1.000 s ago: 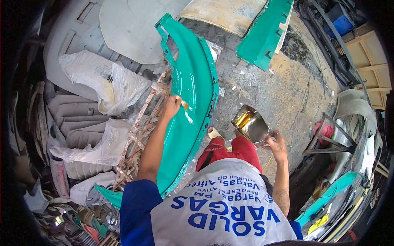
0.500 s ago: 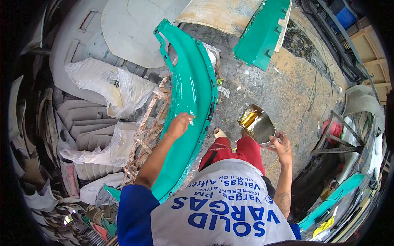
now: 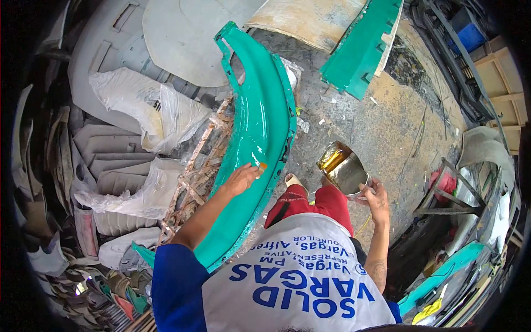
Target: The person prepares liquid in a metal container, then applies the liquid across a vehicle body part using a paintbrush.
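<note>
A long, curved, glossy green panel (image 3: pixel 251 119), shaped like a vehicle fender, lies before me on my left. My left hand (image 3: pixel 241 179) is closed on a small brush (image 3: pixel 262 166); its orange-brown tip is at the panel's wet-looking surface. Whitish streaks show just above the brush. In my right hand (image 3: pixel 374 198) is a shiny metal pot (image 3: pixel 347 176), gripped at its near side and tilted. Amber liquid (image 3: pixel 334 160) shows inside the pot, which I hold over the floor near my legs.
A paint-spattered stand (image 3: pixel 191 180) is beneath the panel's left side. Plastic-wrapped parts (image 3: pixel 141 105) and stacked grey pieces (image 3: pixel 113 149) crowd the left. Another green panel (image 3: pixel 359 55) lies ahead. A metal frame (image 3: pixel 451 209) stands on the right. Scraps litter the concrete floor (image 3: pixel 387 122).
My left hand has moved slightly down along the panel, and the brush tip now shows more clearly. The pot stays in my right hand, little changed. The view has shifted slightly.
</note>
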Tool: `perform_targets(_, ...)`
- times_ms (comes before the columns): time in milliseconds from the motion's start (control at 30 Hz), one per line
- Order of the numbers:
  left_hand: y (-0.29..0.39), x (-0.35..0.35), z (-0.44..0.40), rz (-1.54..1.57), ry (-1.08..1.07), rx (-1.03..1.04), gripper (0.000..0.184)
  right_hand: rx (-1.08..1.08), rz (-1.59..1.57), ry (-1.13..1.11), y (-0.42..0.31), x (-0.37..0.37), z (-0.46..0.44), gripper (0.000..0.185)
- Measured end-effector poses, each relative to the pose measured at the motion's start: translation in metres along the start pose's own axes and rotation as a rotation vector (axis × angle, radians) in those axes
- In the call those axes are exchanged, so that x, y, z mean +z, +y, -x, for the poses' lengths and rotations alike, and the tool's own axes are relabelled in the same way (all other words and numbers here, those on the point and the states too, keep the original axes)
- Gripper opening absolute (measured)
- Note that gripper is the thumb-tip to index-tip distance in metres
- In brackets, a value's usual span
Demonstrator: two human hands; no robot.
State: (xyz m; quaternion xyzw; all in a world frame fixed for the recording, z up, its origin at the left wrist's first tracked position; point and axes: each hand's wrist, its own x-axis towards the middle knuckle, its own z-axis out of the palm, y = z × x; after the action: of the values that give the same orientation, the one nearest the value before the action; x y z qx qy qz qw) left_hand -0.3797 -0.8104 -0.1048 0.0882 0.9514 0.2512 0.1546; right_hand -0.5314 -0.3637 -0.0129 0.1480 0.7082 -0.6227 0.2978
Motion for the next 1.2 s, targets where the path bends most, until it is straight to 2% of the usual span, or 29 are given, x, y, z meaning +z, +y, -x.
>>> perform_targets(33,0.004,-0.012,0.004,0.055,-0.133,-0.015,0.037,-0.005,0.003,-0.006,-0.001,0.002,0.000,0.073)
perform_targets(67,0.008,-0.024,0.006,0.053,-0.129,-0.018,0.037,-0.003,-0.014,-0.010,0.000,0.003,0.001,0.074)
perform_targets(167,0.000,-0.044,-0.005,0.135,-0.009,-0.087,0.032,0.007,-0.012,-0.018,-0.001,0.006,0.000,0.076)
perform_targets(233,-0.018,-0.037,-0.017,0.178,0.311,-0.151,0.025,0.017,0.017,-0.022,0.000,0.008,0.001,0.077)
perform_targets(267,-0.021,-0.031,-0.019,0.185,0.317,-0.154,0.025,0.011,0.027,-0.021,-0.001,0.009,0.001,0.077)
perform_targets(333,-0.020,-0.021,-0.026,-0.050,0.429,-0.117,0.022,0.001,0.045,-0.022,-0.004,0.013,0.002,0.077)
perform_targets(367,-0.016,-0.015,-0.023,-0.046,0.434,-0.120,0.022,-0.009,0.043,-0.026,-0.005,0.013,0.004,0.077)
perform_targets(433,-0.005,0.003,-0.009,-0.143,0.218,-0.191,0.023,-0.023,0.040,-0.030,-0.008,0.015,0.004,0.076)
perform_targets(467,0.000,0.012,0.002,-0.142,0.218,-0.191,0.023,-0.025,0.040,-0.035,-0.008,0.016,0.005,0.075)
perform_targets(533,0.012,0.028,0.025,-0.024,0.255,-0.003,0.027,-0.028,0.039,-0.045,-0.008,0.017,0.005,0.074)
perform_targets(567,0.017,0.029,0.034,-0.026,0.256,-0.005,0.027,-0.022,0.046,-0.048,-0.008,0.018,0.005,0.073)
perform_targets(633,0.035,0.014,0.045,0.092,0.036,-0.157,0.020,-0.018,0.053,-0.053,-0.008,0.021,0.006,0.072)
perform_targets(667,0.033,0.008,0.045,0.092,0.039,-0.157,0.020,-0.019,0.049,-0.056,-0.009,0.023,0.006,0.071)
perform_targets(767,0.010,-0.008,0.031,0.257,-0.006,-0.159,0.013,-0.025,0.066,-0.060,-0.009,0.027,0.006,0.071)
perform_targets(833,-0.025,-0.011,0.005,0.623,-0.044,-0.111,0.012,-0.028,0.092,-0.071,-0.008,0.029,0.006,0.070)
perform_targets(900,-0.066,-0.001,-0.014,0.436,0.096,-0.049,0.016,-0.031,0.106,-0.085,-0.009,0.032,0.005,0.072)
perform_targets(933,-0.060,-0.012,-0.018,0.443,0.106,-0.054,0.016,-0.033,0.117,-0.091,-0.011,0.034,0.005,0.072)
perform_targets(1000,-0.022,-0.050,-0.022,0.254,0.452,-0.143,0.020,-0.027,0.131,-0.111,-0.014,0.036,0.007,0.072)
perform_targets(1033,-0.015,-0.051,-0.015,0.153,0.404,-0.138,0.028,-0.023,0.143,-0.122,-0.014,0.038,0.008,0.072)
perform_targets(1067,-0.011,-0.041,-0.005,0.157,0.413,-0.154,0.028,-0.026,0.149,-0.134,-0.014,0.041,0.007,0.071)
perform_targets(1133,-0.005,-0.001,0.023,0.069,0.351,-0.058,0.030,-0.035,0.167,-0.165,-0.017,0.049,0.004,0.071)
perform_targets(1167,-0.005,0.020,0.041,0.068,0.368,0.022,0.038,-0.041,0.168,-0.163,-0.017,0.052,0.002,0.070)
perform_targets(1200,0.003,0.027,0.058,0.073,0.376,0.007,0.038,-0.042,0.169,-0.160,-0.017,0.055,0.002,0.070)
